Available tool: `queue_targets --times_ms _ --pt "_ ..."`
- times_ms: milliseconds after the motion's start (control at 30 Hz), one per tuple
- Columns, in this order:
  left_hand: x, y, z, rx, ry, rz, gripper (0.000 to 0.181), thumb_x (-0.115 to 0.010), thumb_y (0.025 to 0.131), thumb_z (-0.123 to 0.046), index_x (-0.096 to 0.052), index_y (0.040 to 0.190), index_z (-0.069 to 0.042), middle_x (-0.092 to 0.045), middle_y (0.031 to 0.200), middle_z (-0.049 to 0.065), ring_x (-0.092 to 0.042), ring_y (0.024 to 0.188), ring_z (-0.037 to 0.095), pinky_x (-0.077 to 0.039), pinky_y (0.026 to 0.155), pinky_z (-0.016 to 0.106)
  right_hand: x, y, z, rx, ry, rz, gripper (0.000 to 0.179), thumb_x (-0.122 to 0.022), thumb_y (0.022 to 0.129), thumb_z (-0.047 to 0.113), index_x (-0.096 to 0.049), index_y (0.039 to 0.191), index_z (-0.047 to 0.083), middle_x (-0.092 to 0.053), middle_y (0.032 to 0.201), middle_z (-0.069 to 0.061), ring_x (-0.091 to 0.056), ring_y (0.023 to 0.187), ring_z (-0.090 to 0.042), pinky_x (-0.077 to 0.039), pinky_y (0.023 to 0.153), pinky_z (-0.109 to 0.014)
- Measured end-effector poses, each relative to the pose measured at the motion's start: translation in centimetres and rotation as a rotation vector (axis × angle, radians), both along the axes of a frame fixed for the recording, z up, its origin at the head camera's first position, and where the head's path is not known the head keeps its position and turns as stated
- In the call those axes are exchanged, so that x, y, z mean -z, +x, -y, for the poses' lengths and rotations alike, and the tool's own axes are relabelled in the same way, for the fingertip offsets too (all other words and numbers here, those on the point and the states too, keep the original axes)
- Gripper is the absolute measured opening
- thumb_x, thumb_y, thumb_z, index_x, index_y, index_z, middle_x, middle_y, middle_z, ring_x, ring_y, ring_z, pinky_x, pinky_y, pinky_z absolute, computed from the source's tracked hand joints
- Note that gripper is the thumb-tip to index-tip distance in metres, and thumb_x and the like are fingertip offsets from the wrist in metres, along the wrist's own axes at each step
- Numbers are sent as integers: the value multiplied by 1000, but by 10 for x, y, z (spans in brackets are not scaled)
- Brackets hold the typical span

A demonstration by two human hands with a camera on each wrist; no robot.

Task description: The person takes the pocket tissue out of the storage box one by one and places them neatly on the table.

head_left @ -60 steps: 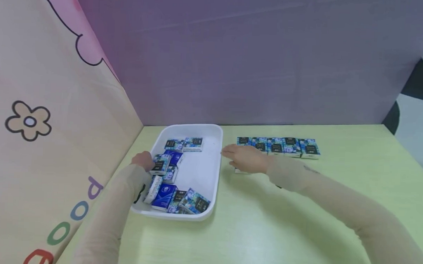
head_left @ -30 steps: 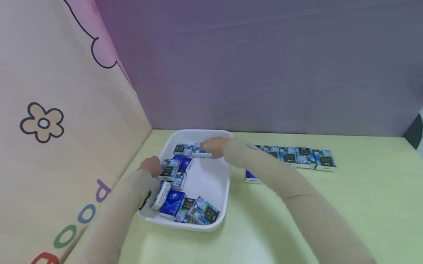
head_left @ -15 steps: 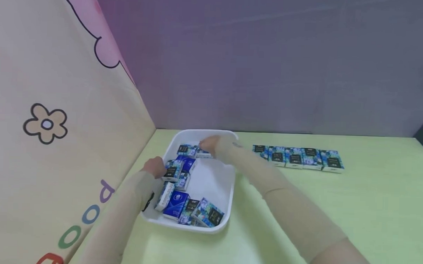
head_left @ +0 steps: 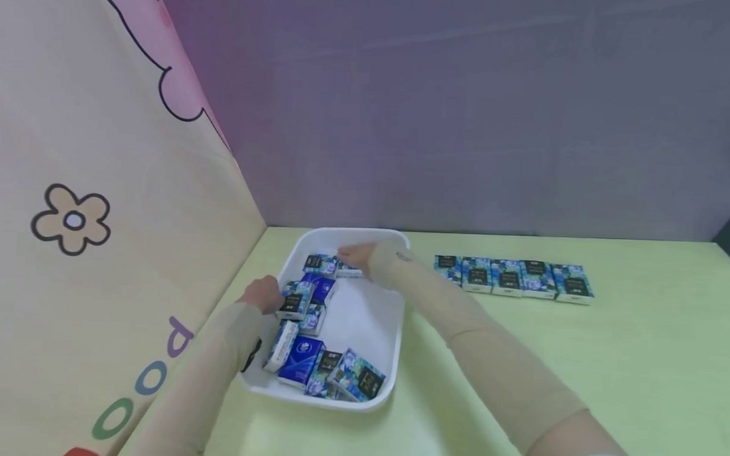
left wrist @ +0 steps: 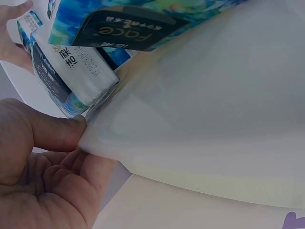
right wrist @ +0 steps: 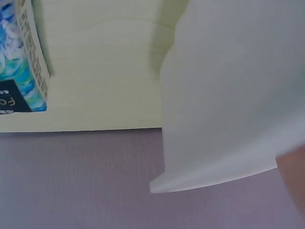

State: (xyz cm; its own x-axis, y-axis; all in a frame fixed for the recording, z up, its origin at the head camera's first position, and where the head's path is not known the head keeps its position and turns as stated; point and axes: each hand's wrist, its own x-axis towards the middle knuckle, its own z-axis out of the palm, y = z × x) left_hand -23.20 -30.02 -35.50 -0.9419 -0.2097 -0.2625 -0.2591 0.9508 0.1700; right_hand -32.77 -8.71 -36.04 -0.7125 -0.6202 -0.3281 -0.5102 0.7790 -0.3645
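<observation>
My left hand (head_left: 263, 295) grips the left rim of a white plastic tray (head_left: 361, 325). In the left wrist view, its thumb and curled fingers pinch the rim. Beside it in the tray lies a floral blue tissue pack (head_left: 296, 299). Inside the tray's far end, my right hand (head_left: 356, 256) holds another floral tissue pack (head_left: 349, 272), partly covered by the fingers. More floral packs and plain dark-blue packs (head_left: 302, 360) lie along the tray's left side and near end. The right wrist view shows only a sliver of that hand.
Right of the tray, a row of several floral tissue packs (head_left: 508, 278) lies on the light wooden table (head_left: 638, 345). A purple backdrop (head_left: 466, 111) stands behind, and a patterned cream panel (head_left: 120, 145) borders the left side. My right forearm crosses the tray's right rim.
My right hand has moved left from beside the tray's right rim onto a tissue pack at its far end. The left hand stays on the left rim. The head view has shifted slightly.
</observation>
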Motion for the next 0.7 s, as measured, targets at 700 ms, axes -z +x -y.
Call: queue_targets --times_ms 700 --pt "5 -3 2 1 -14 -11 24 -53 79 -7 -58 96 9 -62 83 16 -57 73 25 -48 66 35 18 -30 12 -133 199 -71 87 -68 76 12 -18 146 24 -16 153 5 -15 141 -16 -12 113 -33"
